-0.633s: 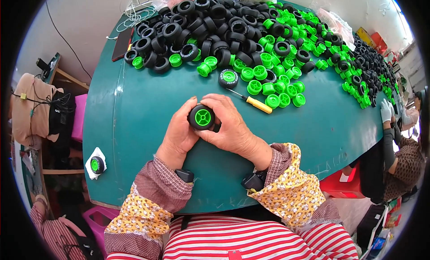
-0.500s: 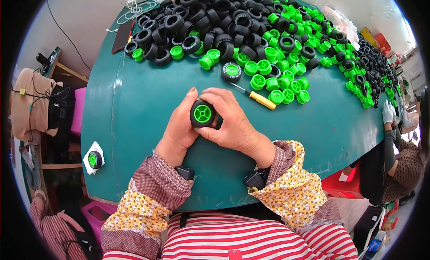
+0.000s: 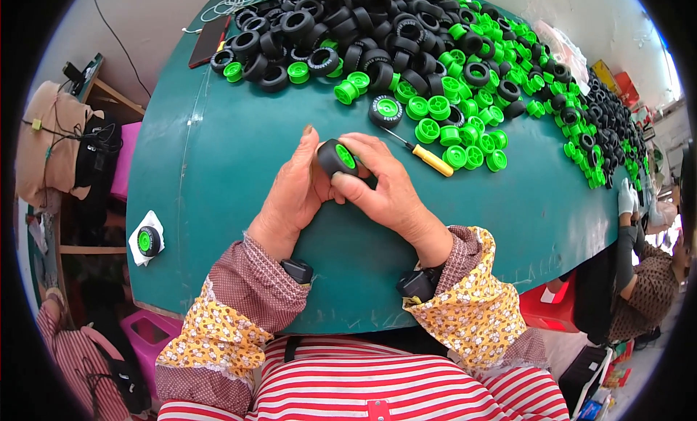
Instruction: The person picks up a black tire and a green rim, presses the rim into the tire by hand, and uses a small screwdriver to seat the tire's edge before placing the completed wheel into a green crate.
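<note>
A toy wheel (image 3: 337,158), a black tyre around a green rim, is held between both hands above the table. My left hand (image 3: 292,192) cups it from the left and below, its thumb pointing up beside the tyre. My right hand (image 3: 385,192) grips it from the right, thumb and fingers pressed on the tyre's edge. The green face is turned toward the right. Beyond the hands lie another fitted wheel (image 3: 385,110) and a screwdriver with a yellow handle (image 3: 433,160).
Black tyres (image 3: 341,22) and green rims (image 3: 472,138) are heaped across the far side of the green table (image 3: 218,203). One wheel (image 3: 149,241) rests on white paper at the left edge. A co-worker's gloved hand (image 3: 626,197) is at the far right, near a red stool (image 3: 548,312).
The wheel has been turned in my hands: its green face pointed up at me before and now tilts to the right, showing the tread. Both hands still hold it.
</note>
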Action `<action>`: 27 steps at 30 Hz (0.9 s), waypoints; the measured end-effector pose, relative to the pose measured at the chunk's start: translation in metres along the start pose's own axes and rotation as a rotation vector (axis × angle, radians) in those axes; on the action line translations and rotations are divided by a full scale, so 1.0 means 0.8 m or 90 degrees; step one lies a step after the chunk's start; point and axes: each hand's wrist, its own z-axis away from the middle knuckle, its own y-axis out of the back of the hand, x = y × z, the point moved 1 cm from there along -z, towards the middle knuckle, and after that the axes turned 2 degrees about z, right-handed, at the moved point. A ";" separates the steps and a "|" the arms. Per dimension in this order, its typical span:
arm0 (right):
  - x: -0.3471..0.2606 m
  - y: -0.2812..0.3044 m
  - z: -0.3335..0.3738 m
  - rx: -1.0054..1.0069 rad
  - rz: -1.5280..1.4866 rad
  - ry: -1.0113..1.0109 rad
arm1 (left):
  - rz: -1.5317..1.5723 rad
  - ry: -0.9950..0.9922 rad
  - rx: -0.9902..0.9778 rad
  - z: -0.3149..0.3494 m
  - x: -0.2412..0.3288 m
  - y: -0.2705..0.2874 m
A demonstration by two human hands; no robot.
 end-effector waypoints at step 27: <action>0.000 -0.018 0.006 0.067 -0.100 -0.187 | -0.464 -0.166 0.083 0.020 0.009 0.005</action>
